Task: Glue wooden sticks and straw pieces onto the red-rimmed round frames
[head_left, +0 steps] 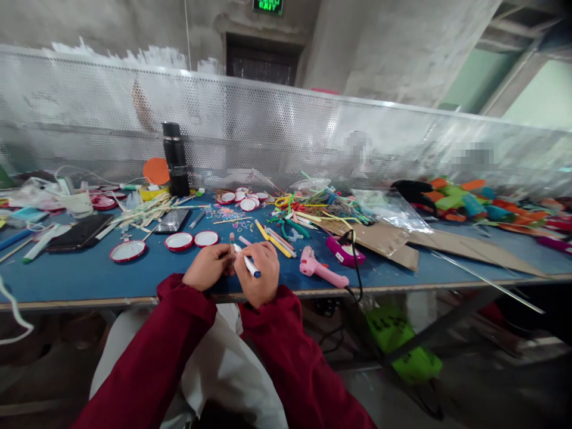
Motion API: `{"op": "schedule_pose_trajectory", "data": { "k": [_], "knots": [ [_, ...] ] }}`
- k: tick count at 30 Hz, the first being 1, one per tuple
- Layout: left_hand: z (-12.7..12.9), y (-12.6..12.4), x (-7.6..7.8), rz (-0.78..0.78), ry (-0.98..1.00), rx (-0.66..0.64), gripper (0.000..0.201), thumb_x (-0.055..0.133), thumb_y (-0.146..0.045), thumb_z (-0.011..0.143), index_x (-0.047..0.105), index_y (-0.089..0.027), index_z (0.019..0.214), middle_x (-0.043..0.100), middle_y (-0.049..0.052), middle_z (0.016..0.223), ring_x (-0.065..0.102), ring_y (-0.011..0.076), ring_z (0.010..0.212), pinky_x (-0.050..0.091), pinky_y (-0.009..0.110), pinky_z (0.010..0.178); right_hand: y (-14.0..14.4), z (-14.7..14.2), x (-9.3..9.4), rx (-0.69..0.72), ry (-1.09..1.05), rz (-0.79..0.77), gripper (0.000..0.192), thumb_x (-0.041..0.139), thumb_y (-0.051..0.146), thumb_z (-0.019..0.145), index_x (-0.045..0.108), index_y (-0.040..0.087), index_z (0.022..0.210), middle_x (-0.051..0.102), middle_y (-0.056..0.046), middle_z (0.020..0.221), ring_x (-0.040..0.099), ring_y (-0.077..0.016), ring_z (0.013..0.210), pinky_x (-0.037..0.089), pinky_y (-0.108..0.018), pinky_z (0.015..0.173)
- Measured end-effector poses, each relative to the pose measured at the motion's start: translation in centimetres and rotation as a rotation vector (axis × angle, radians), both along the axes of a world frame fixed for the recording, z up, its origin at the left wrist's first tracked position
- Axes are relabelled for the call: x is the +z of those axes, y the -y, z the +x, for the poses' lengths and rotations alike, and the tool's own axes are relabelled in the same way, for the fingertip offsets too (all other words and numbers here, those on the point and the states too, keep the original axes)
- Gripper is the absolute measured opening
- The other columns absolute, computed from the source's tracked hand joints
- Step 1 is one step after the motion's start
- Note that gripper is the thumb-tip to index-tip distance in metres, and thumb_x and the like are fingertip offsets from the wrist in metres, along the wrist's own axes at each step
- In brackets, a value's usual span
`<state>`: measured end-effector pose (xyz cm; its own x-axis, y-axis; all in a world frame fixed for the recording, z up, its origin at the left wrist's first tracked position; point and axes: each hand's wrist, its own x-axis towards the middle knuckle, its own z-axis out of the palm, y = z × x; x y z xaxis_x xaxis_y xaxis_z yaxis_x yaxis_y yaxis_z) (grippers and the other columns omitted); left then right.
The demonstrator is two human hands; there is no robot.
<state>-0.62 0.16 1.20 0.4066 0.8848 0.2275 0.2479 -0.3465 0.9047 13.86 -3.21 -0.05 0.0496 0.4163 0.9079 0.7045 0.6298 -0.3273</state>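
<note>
Hands meet at the table (111,280) edge: right hand (258,273) grips a blue-capped marker (248,263), left hand (208,266) pinches a small stick (232,239); brace both wrists for steadiness.

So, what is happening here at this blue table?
A person in dark red sleeves sits at the blue table. The right hand holds a white marker with a blue end; the left hand grips something small beside it, too hidden to name. A pink glue gun lies to the right, red-rimmed lids lie to the left, and colourful sticks lie behind.
</note>
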Motion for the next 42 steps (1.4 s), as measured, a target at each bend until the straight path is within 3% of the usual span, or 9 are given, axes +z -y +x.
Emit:
{"op": "schedule_pose_trajectory", "data": {
  "k": [7, 13, 42],
  "knots": [
    [0.14, 0.28, 0.28, 0.022, -0.008, 0.049, 0.016, 0.056, -0.03, 0.078, 0.055, -0.018, 0.067, 0.054, -0.003, 0.058, 0.051, 0.0118, 0.054, 0.04, 0.023, 0.053, -0.03, -0.04, 0.03, 0.023, 0.024, 0.004, 0.016, 0.055, 0.022, 0.089, 0.051, 0.024, 0.073, 0.062, 0.001, 0.067, 0.061, -0.0166, 0.07, 0.045, -0.037, 0.084],
    [0.1, 0.34, 0.32, 0.006, 0.005, 0.004, 0.014, 0.055, -0.03, 0.079, 0.059, -0.017, 0.073, 0.058, -0.002, 0.061, 0.052, 0.0121, 0.056, 0.041, 0.023, 0.055, 0.03, -0.08, 0.06, -0.01, -0.004, 0.001, 0.017, 0.055, 0.02, 0.087, 0.05, 0.023, 0.071, 0.062, 0.001, 0.066, 0.059, -0.0161, 0.067, 0.045, -0.037, 0.086],
    [0.11, 0.15, 0.24, 0.012, 0.002, 0.025, 0.018, 0.057, -0.032, 0.079, 0.057, -0.017, 0.07, 0.055, -0.003, 0.06, 0.05, 0.0115, 0.056, 0.041, 0.022, 0.054, 0.03, -0.09, -0.08, -0.016, 0.014, -0.009, 0.016, 0.056, 0.02, 0.088, 0.051, 0.023, 0.072, 0.062, 0.002, 0.067, 0.06, -0.0159, 0.069, 0.044, -0.038, 0.09]
  ]
}}
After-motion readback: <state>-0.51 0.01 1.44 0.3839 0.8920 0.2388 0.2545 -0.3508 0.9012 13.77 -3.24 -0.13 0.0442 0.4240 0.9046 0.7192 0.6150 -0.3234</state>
